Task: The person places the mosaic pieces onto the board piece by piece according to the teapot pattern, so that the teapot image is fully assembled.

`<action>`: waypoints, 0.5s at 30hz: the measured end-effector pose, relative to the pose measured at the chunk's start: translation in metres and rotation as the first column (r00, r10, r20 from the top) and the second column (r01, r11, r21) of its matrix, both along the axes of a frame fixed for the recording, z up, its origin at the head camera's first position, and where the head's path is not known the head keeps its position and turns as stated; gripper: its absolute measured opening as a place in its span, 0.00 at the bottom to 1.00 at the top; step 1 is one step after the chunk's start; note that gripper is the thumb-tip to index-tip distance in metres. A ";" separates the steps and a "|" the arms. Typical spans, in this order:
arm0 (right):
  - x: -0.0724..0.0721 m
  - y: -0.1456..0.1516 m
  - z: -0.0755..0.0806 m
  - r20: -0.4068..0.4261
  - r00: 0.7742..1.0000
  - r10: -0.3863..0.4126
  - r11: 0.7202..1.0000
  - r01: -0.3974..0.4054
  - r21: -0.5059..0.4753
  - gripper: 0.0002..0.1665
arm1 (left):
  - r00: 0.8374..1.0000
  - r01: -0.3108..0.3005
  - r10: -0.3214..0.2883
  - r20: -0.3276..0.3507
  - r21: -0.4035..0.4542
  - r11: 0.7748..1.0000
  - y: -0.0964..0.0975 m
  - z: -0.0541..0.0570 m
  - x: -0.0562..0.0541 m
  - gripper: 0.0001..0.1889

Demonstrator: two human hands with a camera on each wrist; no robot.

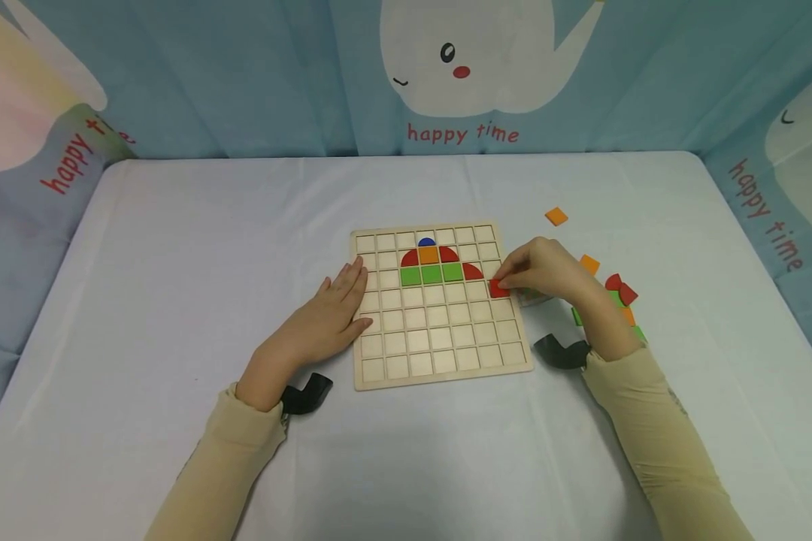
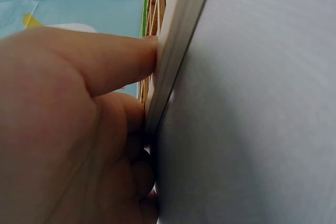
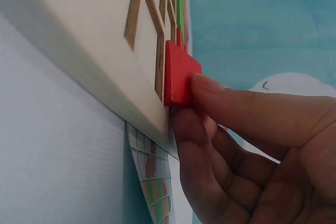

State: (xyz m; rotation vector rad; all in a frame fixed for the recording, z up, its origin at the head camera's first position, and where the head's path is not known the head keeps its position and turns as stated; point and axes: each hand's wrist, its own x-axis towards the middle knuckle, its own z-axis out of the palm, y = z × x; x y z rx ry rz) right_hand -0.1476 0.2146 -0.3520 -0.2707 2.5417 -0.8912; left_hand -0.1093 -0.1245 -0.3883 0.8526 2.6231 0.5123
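A wooden grid board (image 1: 406,368) lies flat on the white table. In its upper rows sit a blue half-round tile (image 1: 427,242), an orange square (image 1: 428,255), several green squares (image 1: 431,273) and red quarter-round tiles (image 1: 472,270). My left hand (image 1: 328,312) rests along the board's left edge, fingers extended, thumb on the rim. At the right edge, my right hand (image 1: 544,267) pinches a red square tile (image 3: 179,74) between thumb and forefinger, over the rightmost column. Whether the tile touches the board's surface, I cannot tell.
Loose red, green and orange tiles (image 1: 628,294) lie right of the board, partly hidden by the right wrist. One orange tile (image 1: 556,216) lies apart, farther back. A printed pattern card (image 3: 152,177) sticks out under the board's right edge. A blue curtain (image 1: 243,75) hangs behind the table.
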 end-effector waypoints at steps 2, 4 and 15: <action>0.000 0.000 0.000 0.006 1.000 -0.005 1.000 0.005 0.002 0.05 | 1.000 0.001 -0.001 -0.003 0.001 1.000 0.000 -0.001 0.000 0.37; 0.000 0.000 0.000 0.009 1.000 -0.008 1.000 0.008 0.002 0.05 | 1.000 0.000 0.000 -0.009 0.004 1.000 0.000 -0.001 0.000 0.37; 0.000 0.001 0.000 0.006 1.000 -0.003 1.000 0.003 -0.003 0.05 | 1.000 -0.008 0.008 -0.008 -0.007 1.000 0.001 -0.001 0.000 0.37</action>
